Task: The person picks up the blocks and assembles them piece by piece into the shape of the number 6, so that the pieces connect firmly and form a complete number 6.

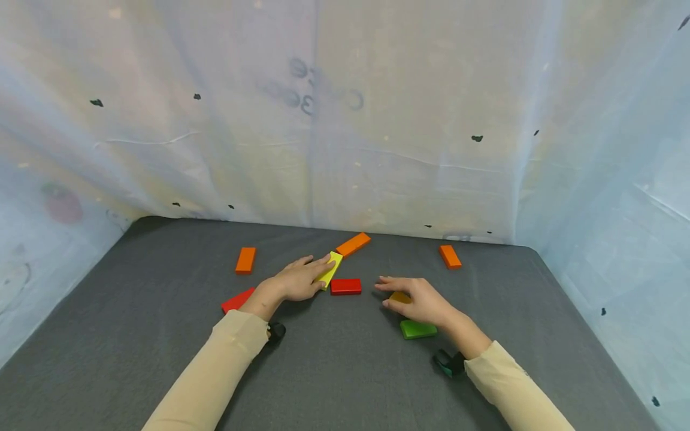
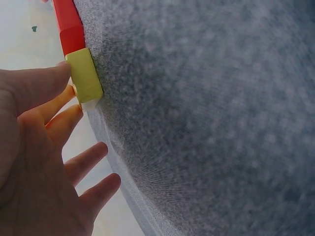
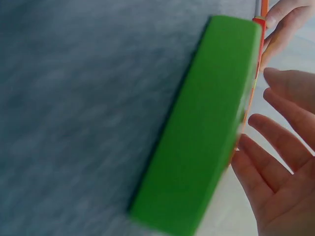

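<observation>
Closest up, a green block (image 1: pixel 418 330) lies on the grey cloth (image 1: pixel 334 371). Just past it, the right hand (image 1: pixel 423 299) is spread over a mustard block (image 1: pixel 401 297), thumb and fingers well apart — can't tell if they're touching it. The left hand (image 1: pixel 298 281) has the yellow block (image 1: pixel 333 267) pinched between thumb and fingertips; one red block (image 1: pixel 237 300) sits by its wrist, another red block (image 1: pixel 345 287) just right of the yellow. Farther back — three orange blocks (image 1: pixel 353 244), then a pale sheet (image 1: pixel 404 149).
</observation>
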`<state>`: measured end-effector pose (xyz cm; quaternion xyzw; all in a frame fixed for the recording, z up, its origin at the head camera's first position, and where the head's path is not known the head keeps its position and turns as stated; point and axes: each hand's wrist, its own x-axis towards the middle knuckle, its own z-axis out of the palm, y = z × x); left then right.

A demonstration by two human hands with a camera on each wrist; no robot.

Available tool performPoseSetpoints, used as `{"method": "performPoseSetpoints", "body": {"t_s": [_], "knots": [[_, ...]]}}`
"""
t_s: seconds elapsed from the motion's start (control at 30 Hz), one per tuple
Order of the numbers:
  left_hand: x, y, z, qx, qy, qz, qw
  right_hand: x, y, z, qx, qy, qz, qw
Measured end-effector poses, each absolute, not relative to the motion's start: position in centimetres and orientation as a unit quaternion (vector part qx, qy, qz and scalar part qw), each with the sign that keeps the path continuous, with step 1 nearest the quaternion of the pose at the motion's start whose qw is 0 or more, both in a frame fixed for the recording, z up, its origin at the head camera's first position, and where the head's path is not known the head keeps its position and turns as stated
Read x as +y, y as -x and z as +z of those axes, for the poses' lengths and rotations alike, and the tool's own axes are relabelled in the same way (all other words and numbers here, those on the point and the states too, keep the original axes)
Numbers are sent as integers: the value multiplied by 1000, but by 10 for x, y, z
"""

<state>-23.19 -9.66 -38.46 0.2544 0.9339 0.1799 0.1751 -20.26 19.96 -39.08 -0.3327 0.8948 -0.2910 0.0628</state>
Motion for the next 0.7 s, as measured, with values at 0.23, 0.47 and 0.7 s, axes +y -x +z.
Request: {"method": "performPoseSetpoints", "body": {"t_s": [0.23, 0.47, 0.7], "knots": [[-97, 233, -386, 933, -255, 179, 178, 214, 198, -396, 890, 351, -287, 41], [-97, 233, -385, 933, -254, 179, 183, 224, 190, -396, 891, 352, -284, 25], [-97, 233, -385, 933, -258, 177, 180, 233, 185, -397, 902, 331, -275, 39]]}}
